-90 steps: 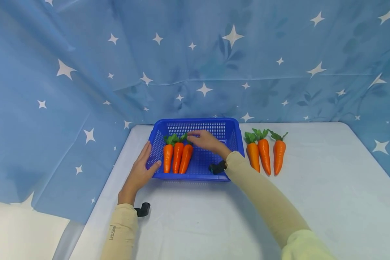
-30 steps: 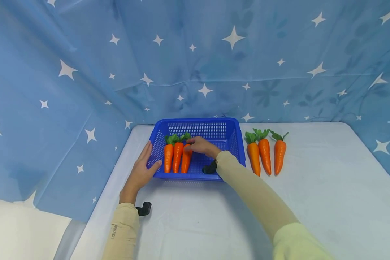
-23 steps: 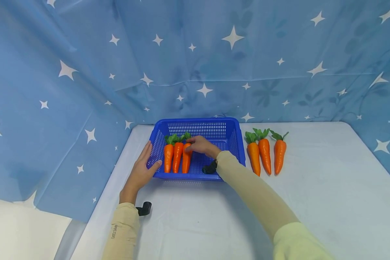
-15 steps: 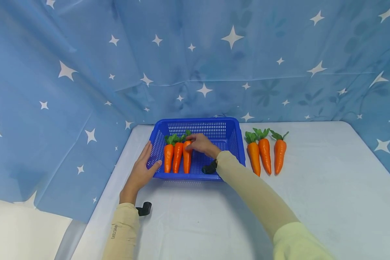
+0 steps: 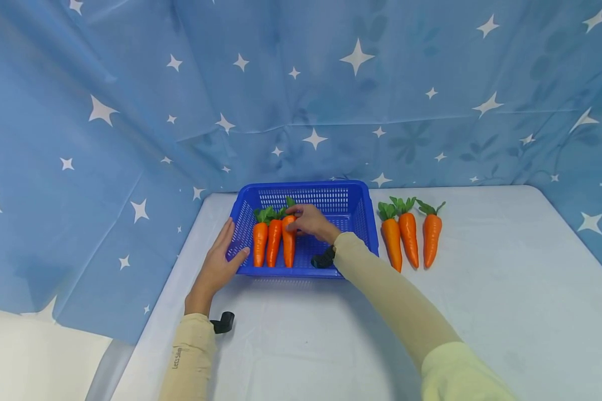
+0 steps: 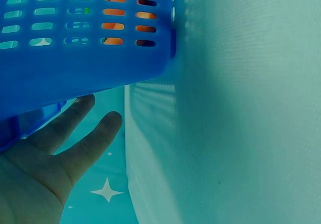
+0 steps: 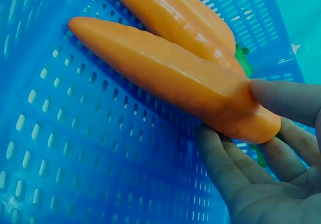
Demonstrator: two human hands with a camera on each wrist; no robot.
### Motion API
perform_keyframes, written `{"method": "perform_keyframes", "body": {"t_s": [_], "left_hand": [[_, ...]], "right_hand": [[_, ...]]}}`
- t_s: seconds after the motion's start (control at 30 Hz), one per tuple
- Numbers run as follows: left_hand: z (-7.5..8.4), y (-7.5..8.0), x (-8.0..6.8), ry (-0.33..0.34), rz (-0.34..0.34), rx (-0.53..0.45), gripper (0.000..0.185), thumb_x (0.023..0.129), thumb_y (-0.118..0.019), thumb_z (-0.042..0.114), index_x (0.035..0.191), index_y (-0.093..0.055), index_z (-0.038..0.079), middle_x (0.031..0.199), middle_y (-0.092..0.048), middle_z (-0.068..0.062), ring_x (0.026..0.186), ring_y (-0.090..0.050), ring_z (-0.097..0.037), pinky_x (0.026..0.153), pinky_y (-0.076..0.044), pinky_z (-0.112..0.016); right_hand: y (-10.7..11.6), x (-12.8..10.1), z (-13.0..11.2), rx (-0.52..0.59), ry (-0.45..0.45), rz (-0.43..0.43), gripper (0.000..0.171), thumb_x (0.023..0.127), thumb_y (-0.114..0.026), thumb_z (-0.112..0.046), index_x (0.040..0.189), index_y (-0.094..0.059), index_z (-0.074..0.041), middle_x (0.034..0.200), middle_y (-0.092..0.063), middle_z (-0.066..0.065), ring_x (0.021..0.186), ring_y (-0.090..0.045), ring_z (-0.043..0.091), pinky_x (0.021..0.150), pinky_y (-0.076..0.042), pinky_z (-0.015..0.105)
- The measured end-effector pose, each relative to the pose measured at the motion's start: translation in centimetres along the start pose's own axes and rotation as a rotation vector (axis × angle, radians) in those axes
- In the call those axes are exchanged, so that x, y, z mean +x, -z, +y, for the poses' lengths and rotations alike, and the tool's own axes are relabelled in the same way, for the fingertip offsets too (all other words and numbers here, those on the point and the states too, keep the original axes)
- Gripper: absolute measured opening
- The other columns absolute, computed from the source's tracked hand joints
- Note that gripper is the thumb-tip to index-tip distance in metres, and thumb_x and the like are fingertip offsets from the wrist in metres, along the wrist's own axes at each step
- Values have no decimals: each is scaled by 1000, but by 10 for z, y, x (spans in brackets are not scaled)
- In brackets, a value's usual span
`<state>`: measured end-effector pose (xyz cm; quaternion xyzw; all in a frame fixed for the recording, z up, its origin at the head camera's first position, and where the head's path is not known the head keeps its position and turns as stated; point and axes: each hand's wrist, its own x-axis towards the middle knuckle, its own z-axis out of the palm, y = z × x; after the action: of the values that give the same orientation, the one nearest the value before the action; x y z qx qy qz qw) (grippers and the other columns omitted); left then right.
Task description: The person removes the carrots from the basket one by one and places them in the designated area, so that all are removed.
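Orange plastic carrot (image 5: 289,245), third in the blue perforated plastic basket (image 5: 351,192) on the white bench (image 5: 481,312), is pinched at its thick end by the right hand (image 5: 308,220), fingers (image 7: 220,163) curled round it. The left hand (image 5: 219,262), fingers straight, is pressed flat on the basket's left wall; its palm is partly hidden

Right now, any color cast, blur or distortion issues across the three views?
Head view: evenly lit, sharp, wide-angle bowing at the edges; soft shadow under the blue basket. Left wrist view: strong teal cast, basket wall close and soft, left hand dim. Right wrist view: same cast, carrot washed pale orange, right hand greyish, fairly sharp.
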<state>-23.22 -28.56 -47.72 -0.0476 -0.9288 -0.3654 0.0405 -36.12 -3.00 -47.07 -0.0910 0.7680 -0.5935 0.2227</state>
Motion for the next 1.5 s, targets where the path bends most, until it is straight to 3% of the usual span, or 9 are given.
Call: {"method": "perform_keyframes", "body": {"t_s": [0.53, 0.77, 1.1, 1.5], "left_hand": [[0, 0, 0, -5, 1, -6, 84, 106, -60, 38, 173, -17, 9, 180, -9, -6, 163, -13, -36, 127, -15, -64], [1, 0, -2, 3, 0, -3, 84, 106, -60, 37, 173, -17, 10, 180, -9, -6, 163, -13, -37, 127, -16, -64], [0, -1, 0, -6, 8, -3, 84, 106, -61, 36, 173, -17, 9, 180, -10, -6, 163, -14, -37, 126, -18, -65], [0, -1, 0, 22, -5, 21, 85, 106, -60, 38, 173, -14, 13, 180, -8, -6, 163, -12, -37, 126, -17, -66]], "right_hand": [[1, 1, 0, 43, -4, -1, 52, 96, -75, 3, 146, -64, -1, 145, -61, 22, 121, -68, 35, 92, -63, 41], [1, -1, 0, 46, -3, 3, 52, 96, -75, 4, 146, -64, -1, 147, -61, 23, 117, -70, 35, 97, -61, 46], [3, -1, -5, 62, 16, 0, 53, 97, -74, 3, 148, -62, -3, 148, -62, 21, 125, -66, 36, 93, -63, 41], [2, -4, -15, 88, 45, -17, 54, 100, -72, -2, 152, -59, -4, 148, -61, 20, 127, -65, 36, 98, -61, 43]]}}
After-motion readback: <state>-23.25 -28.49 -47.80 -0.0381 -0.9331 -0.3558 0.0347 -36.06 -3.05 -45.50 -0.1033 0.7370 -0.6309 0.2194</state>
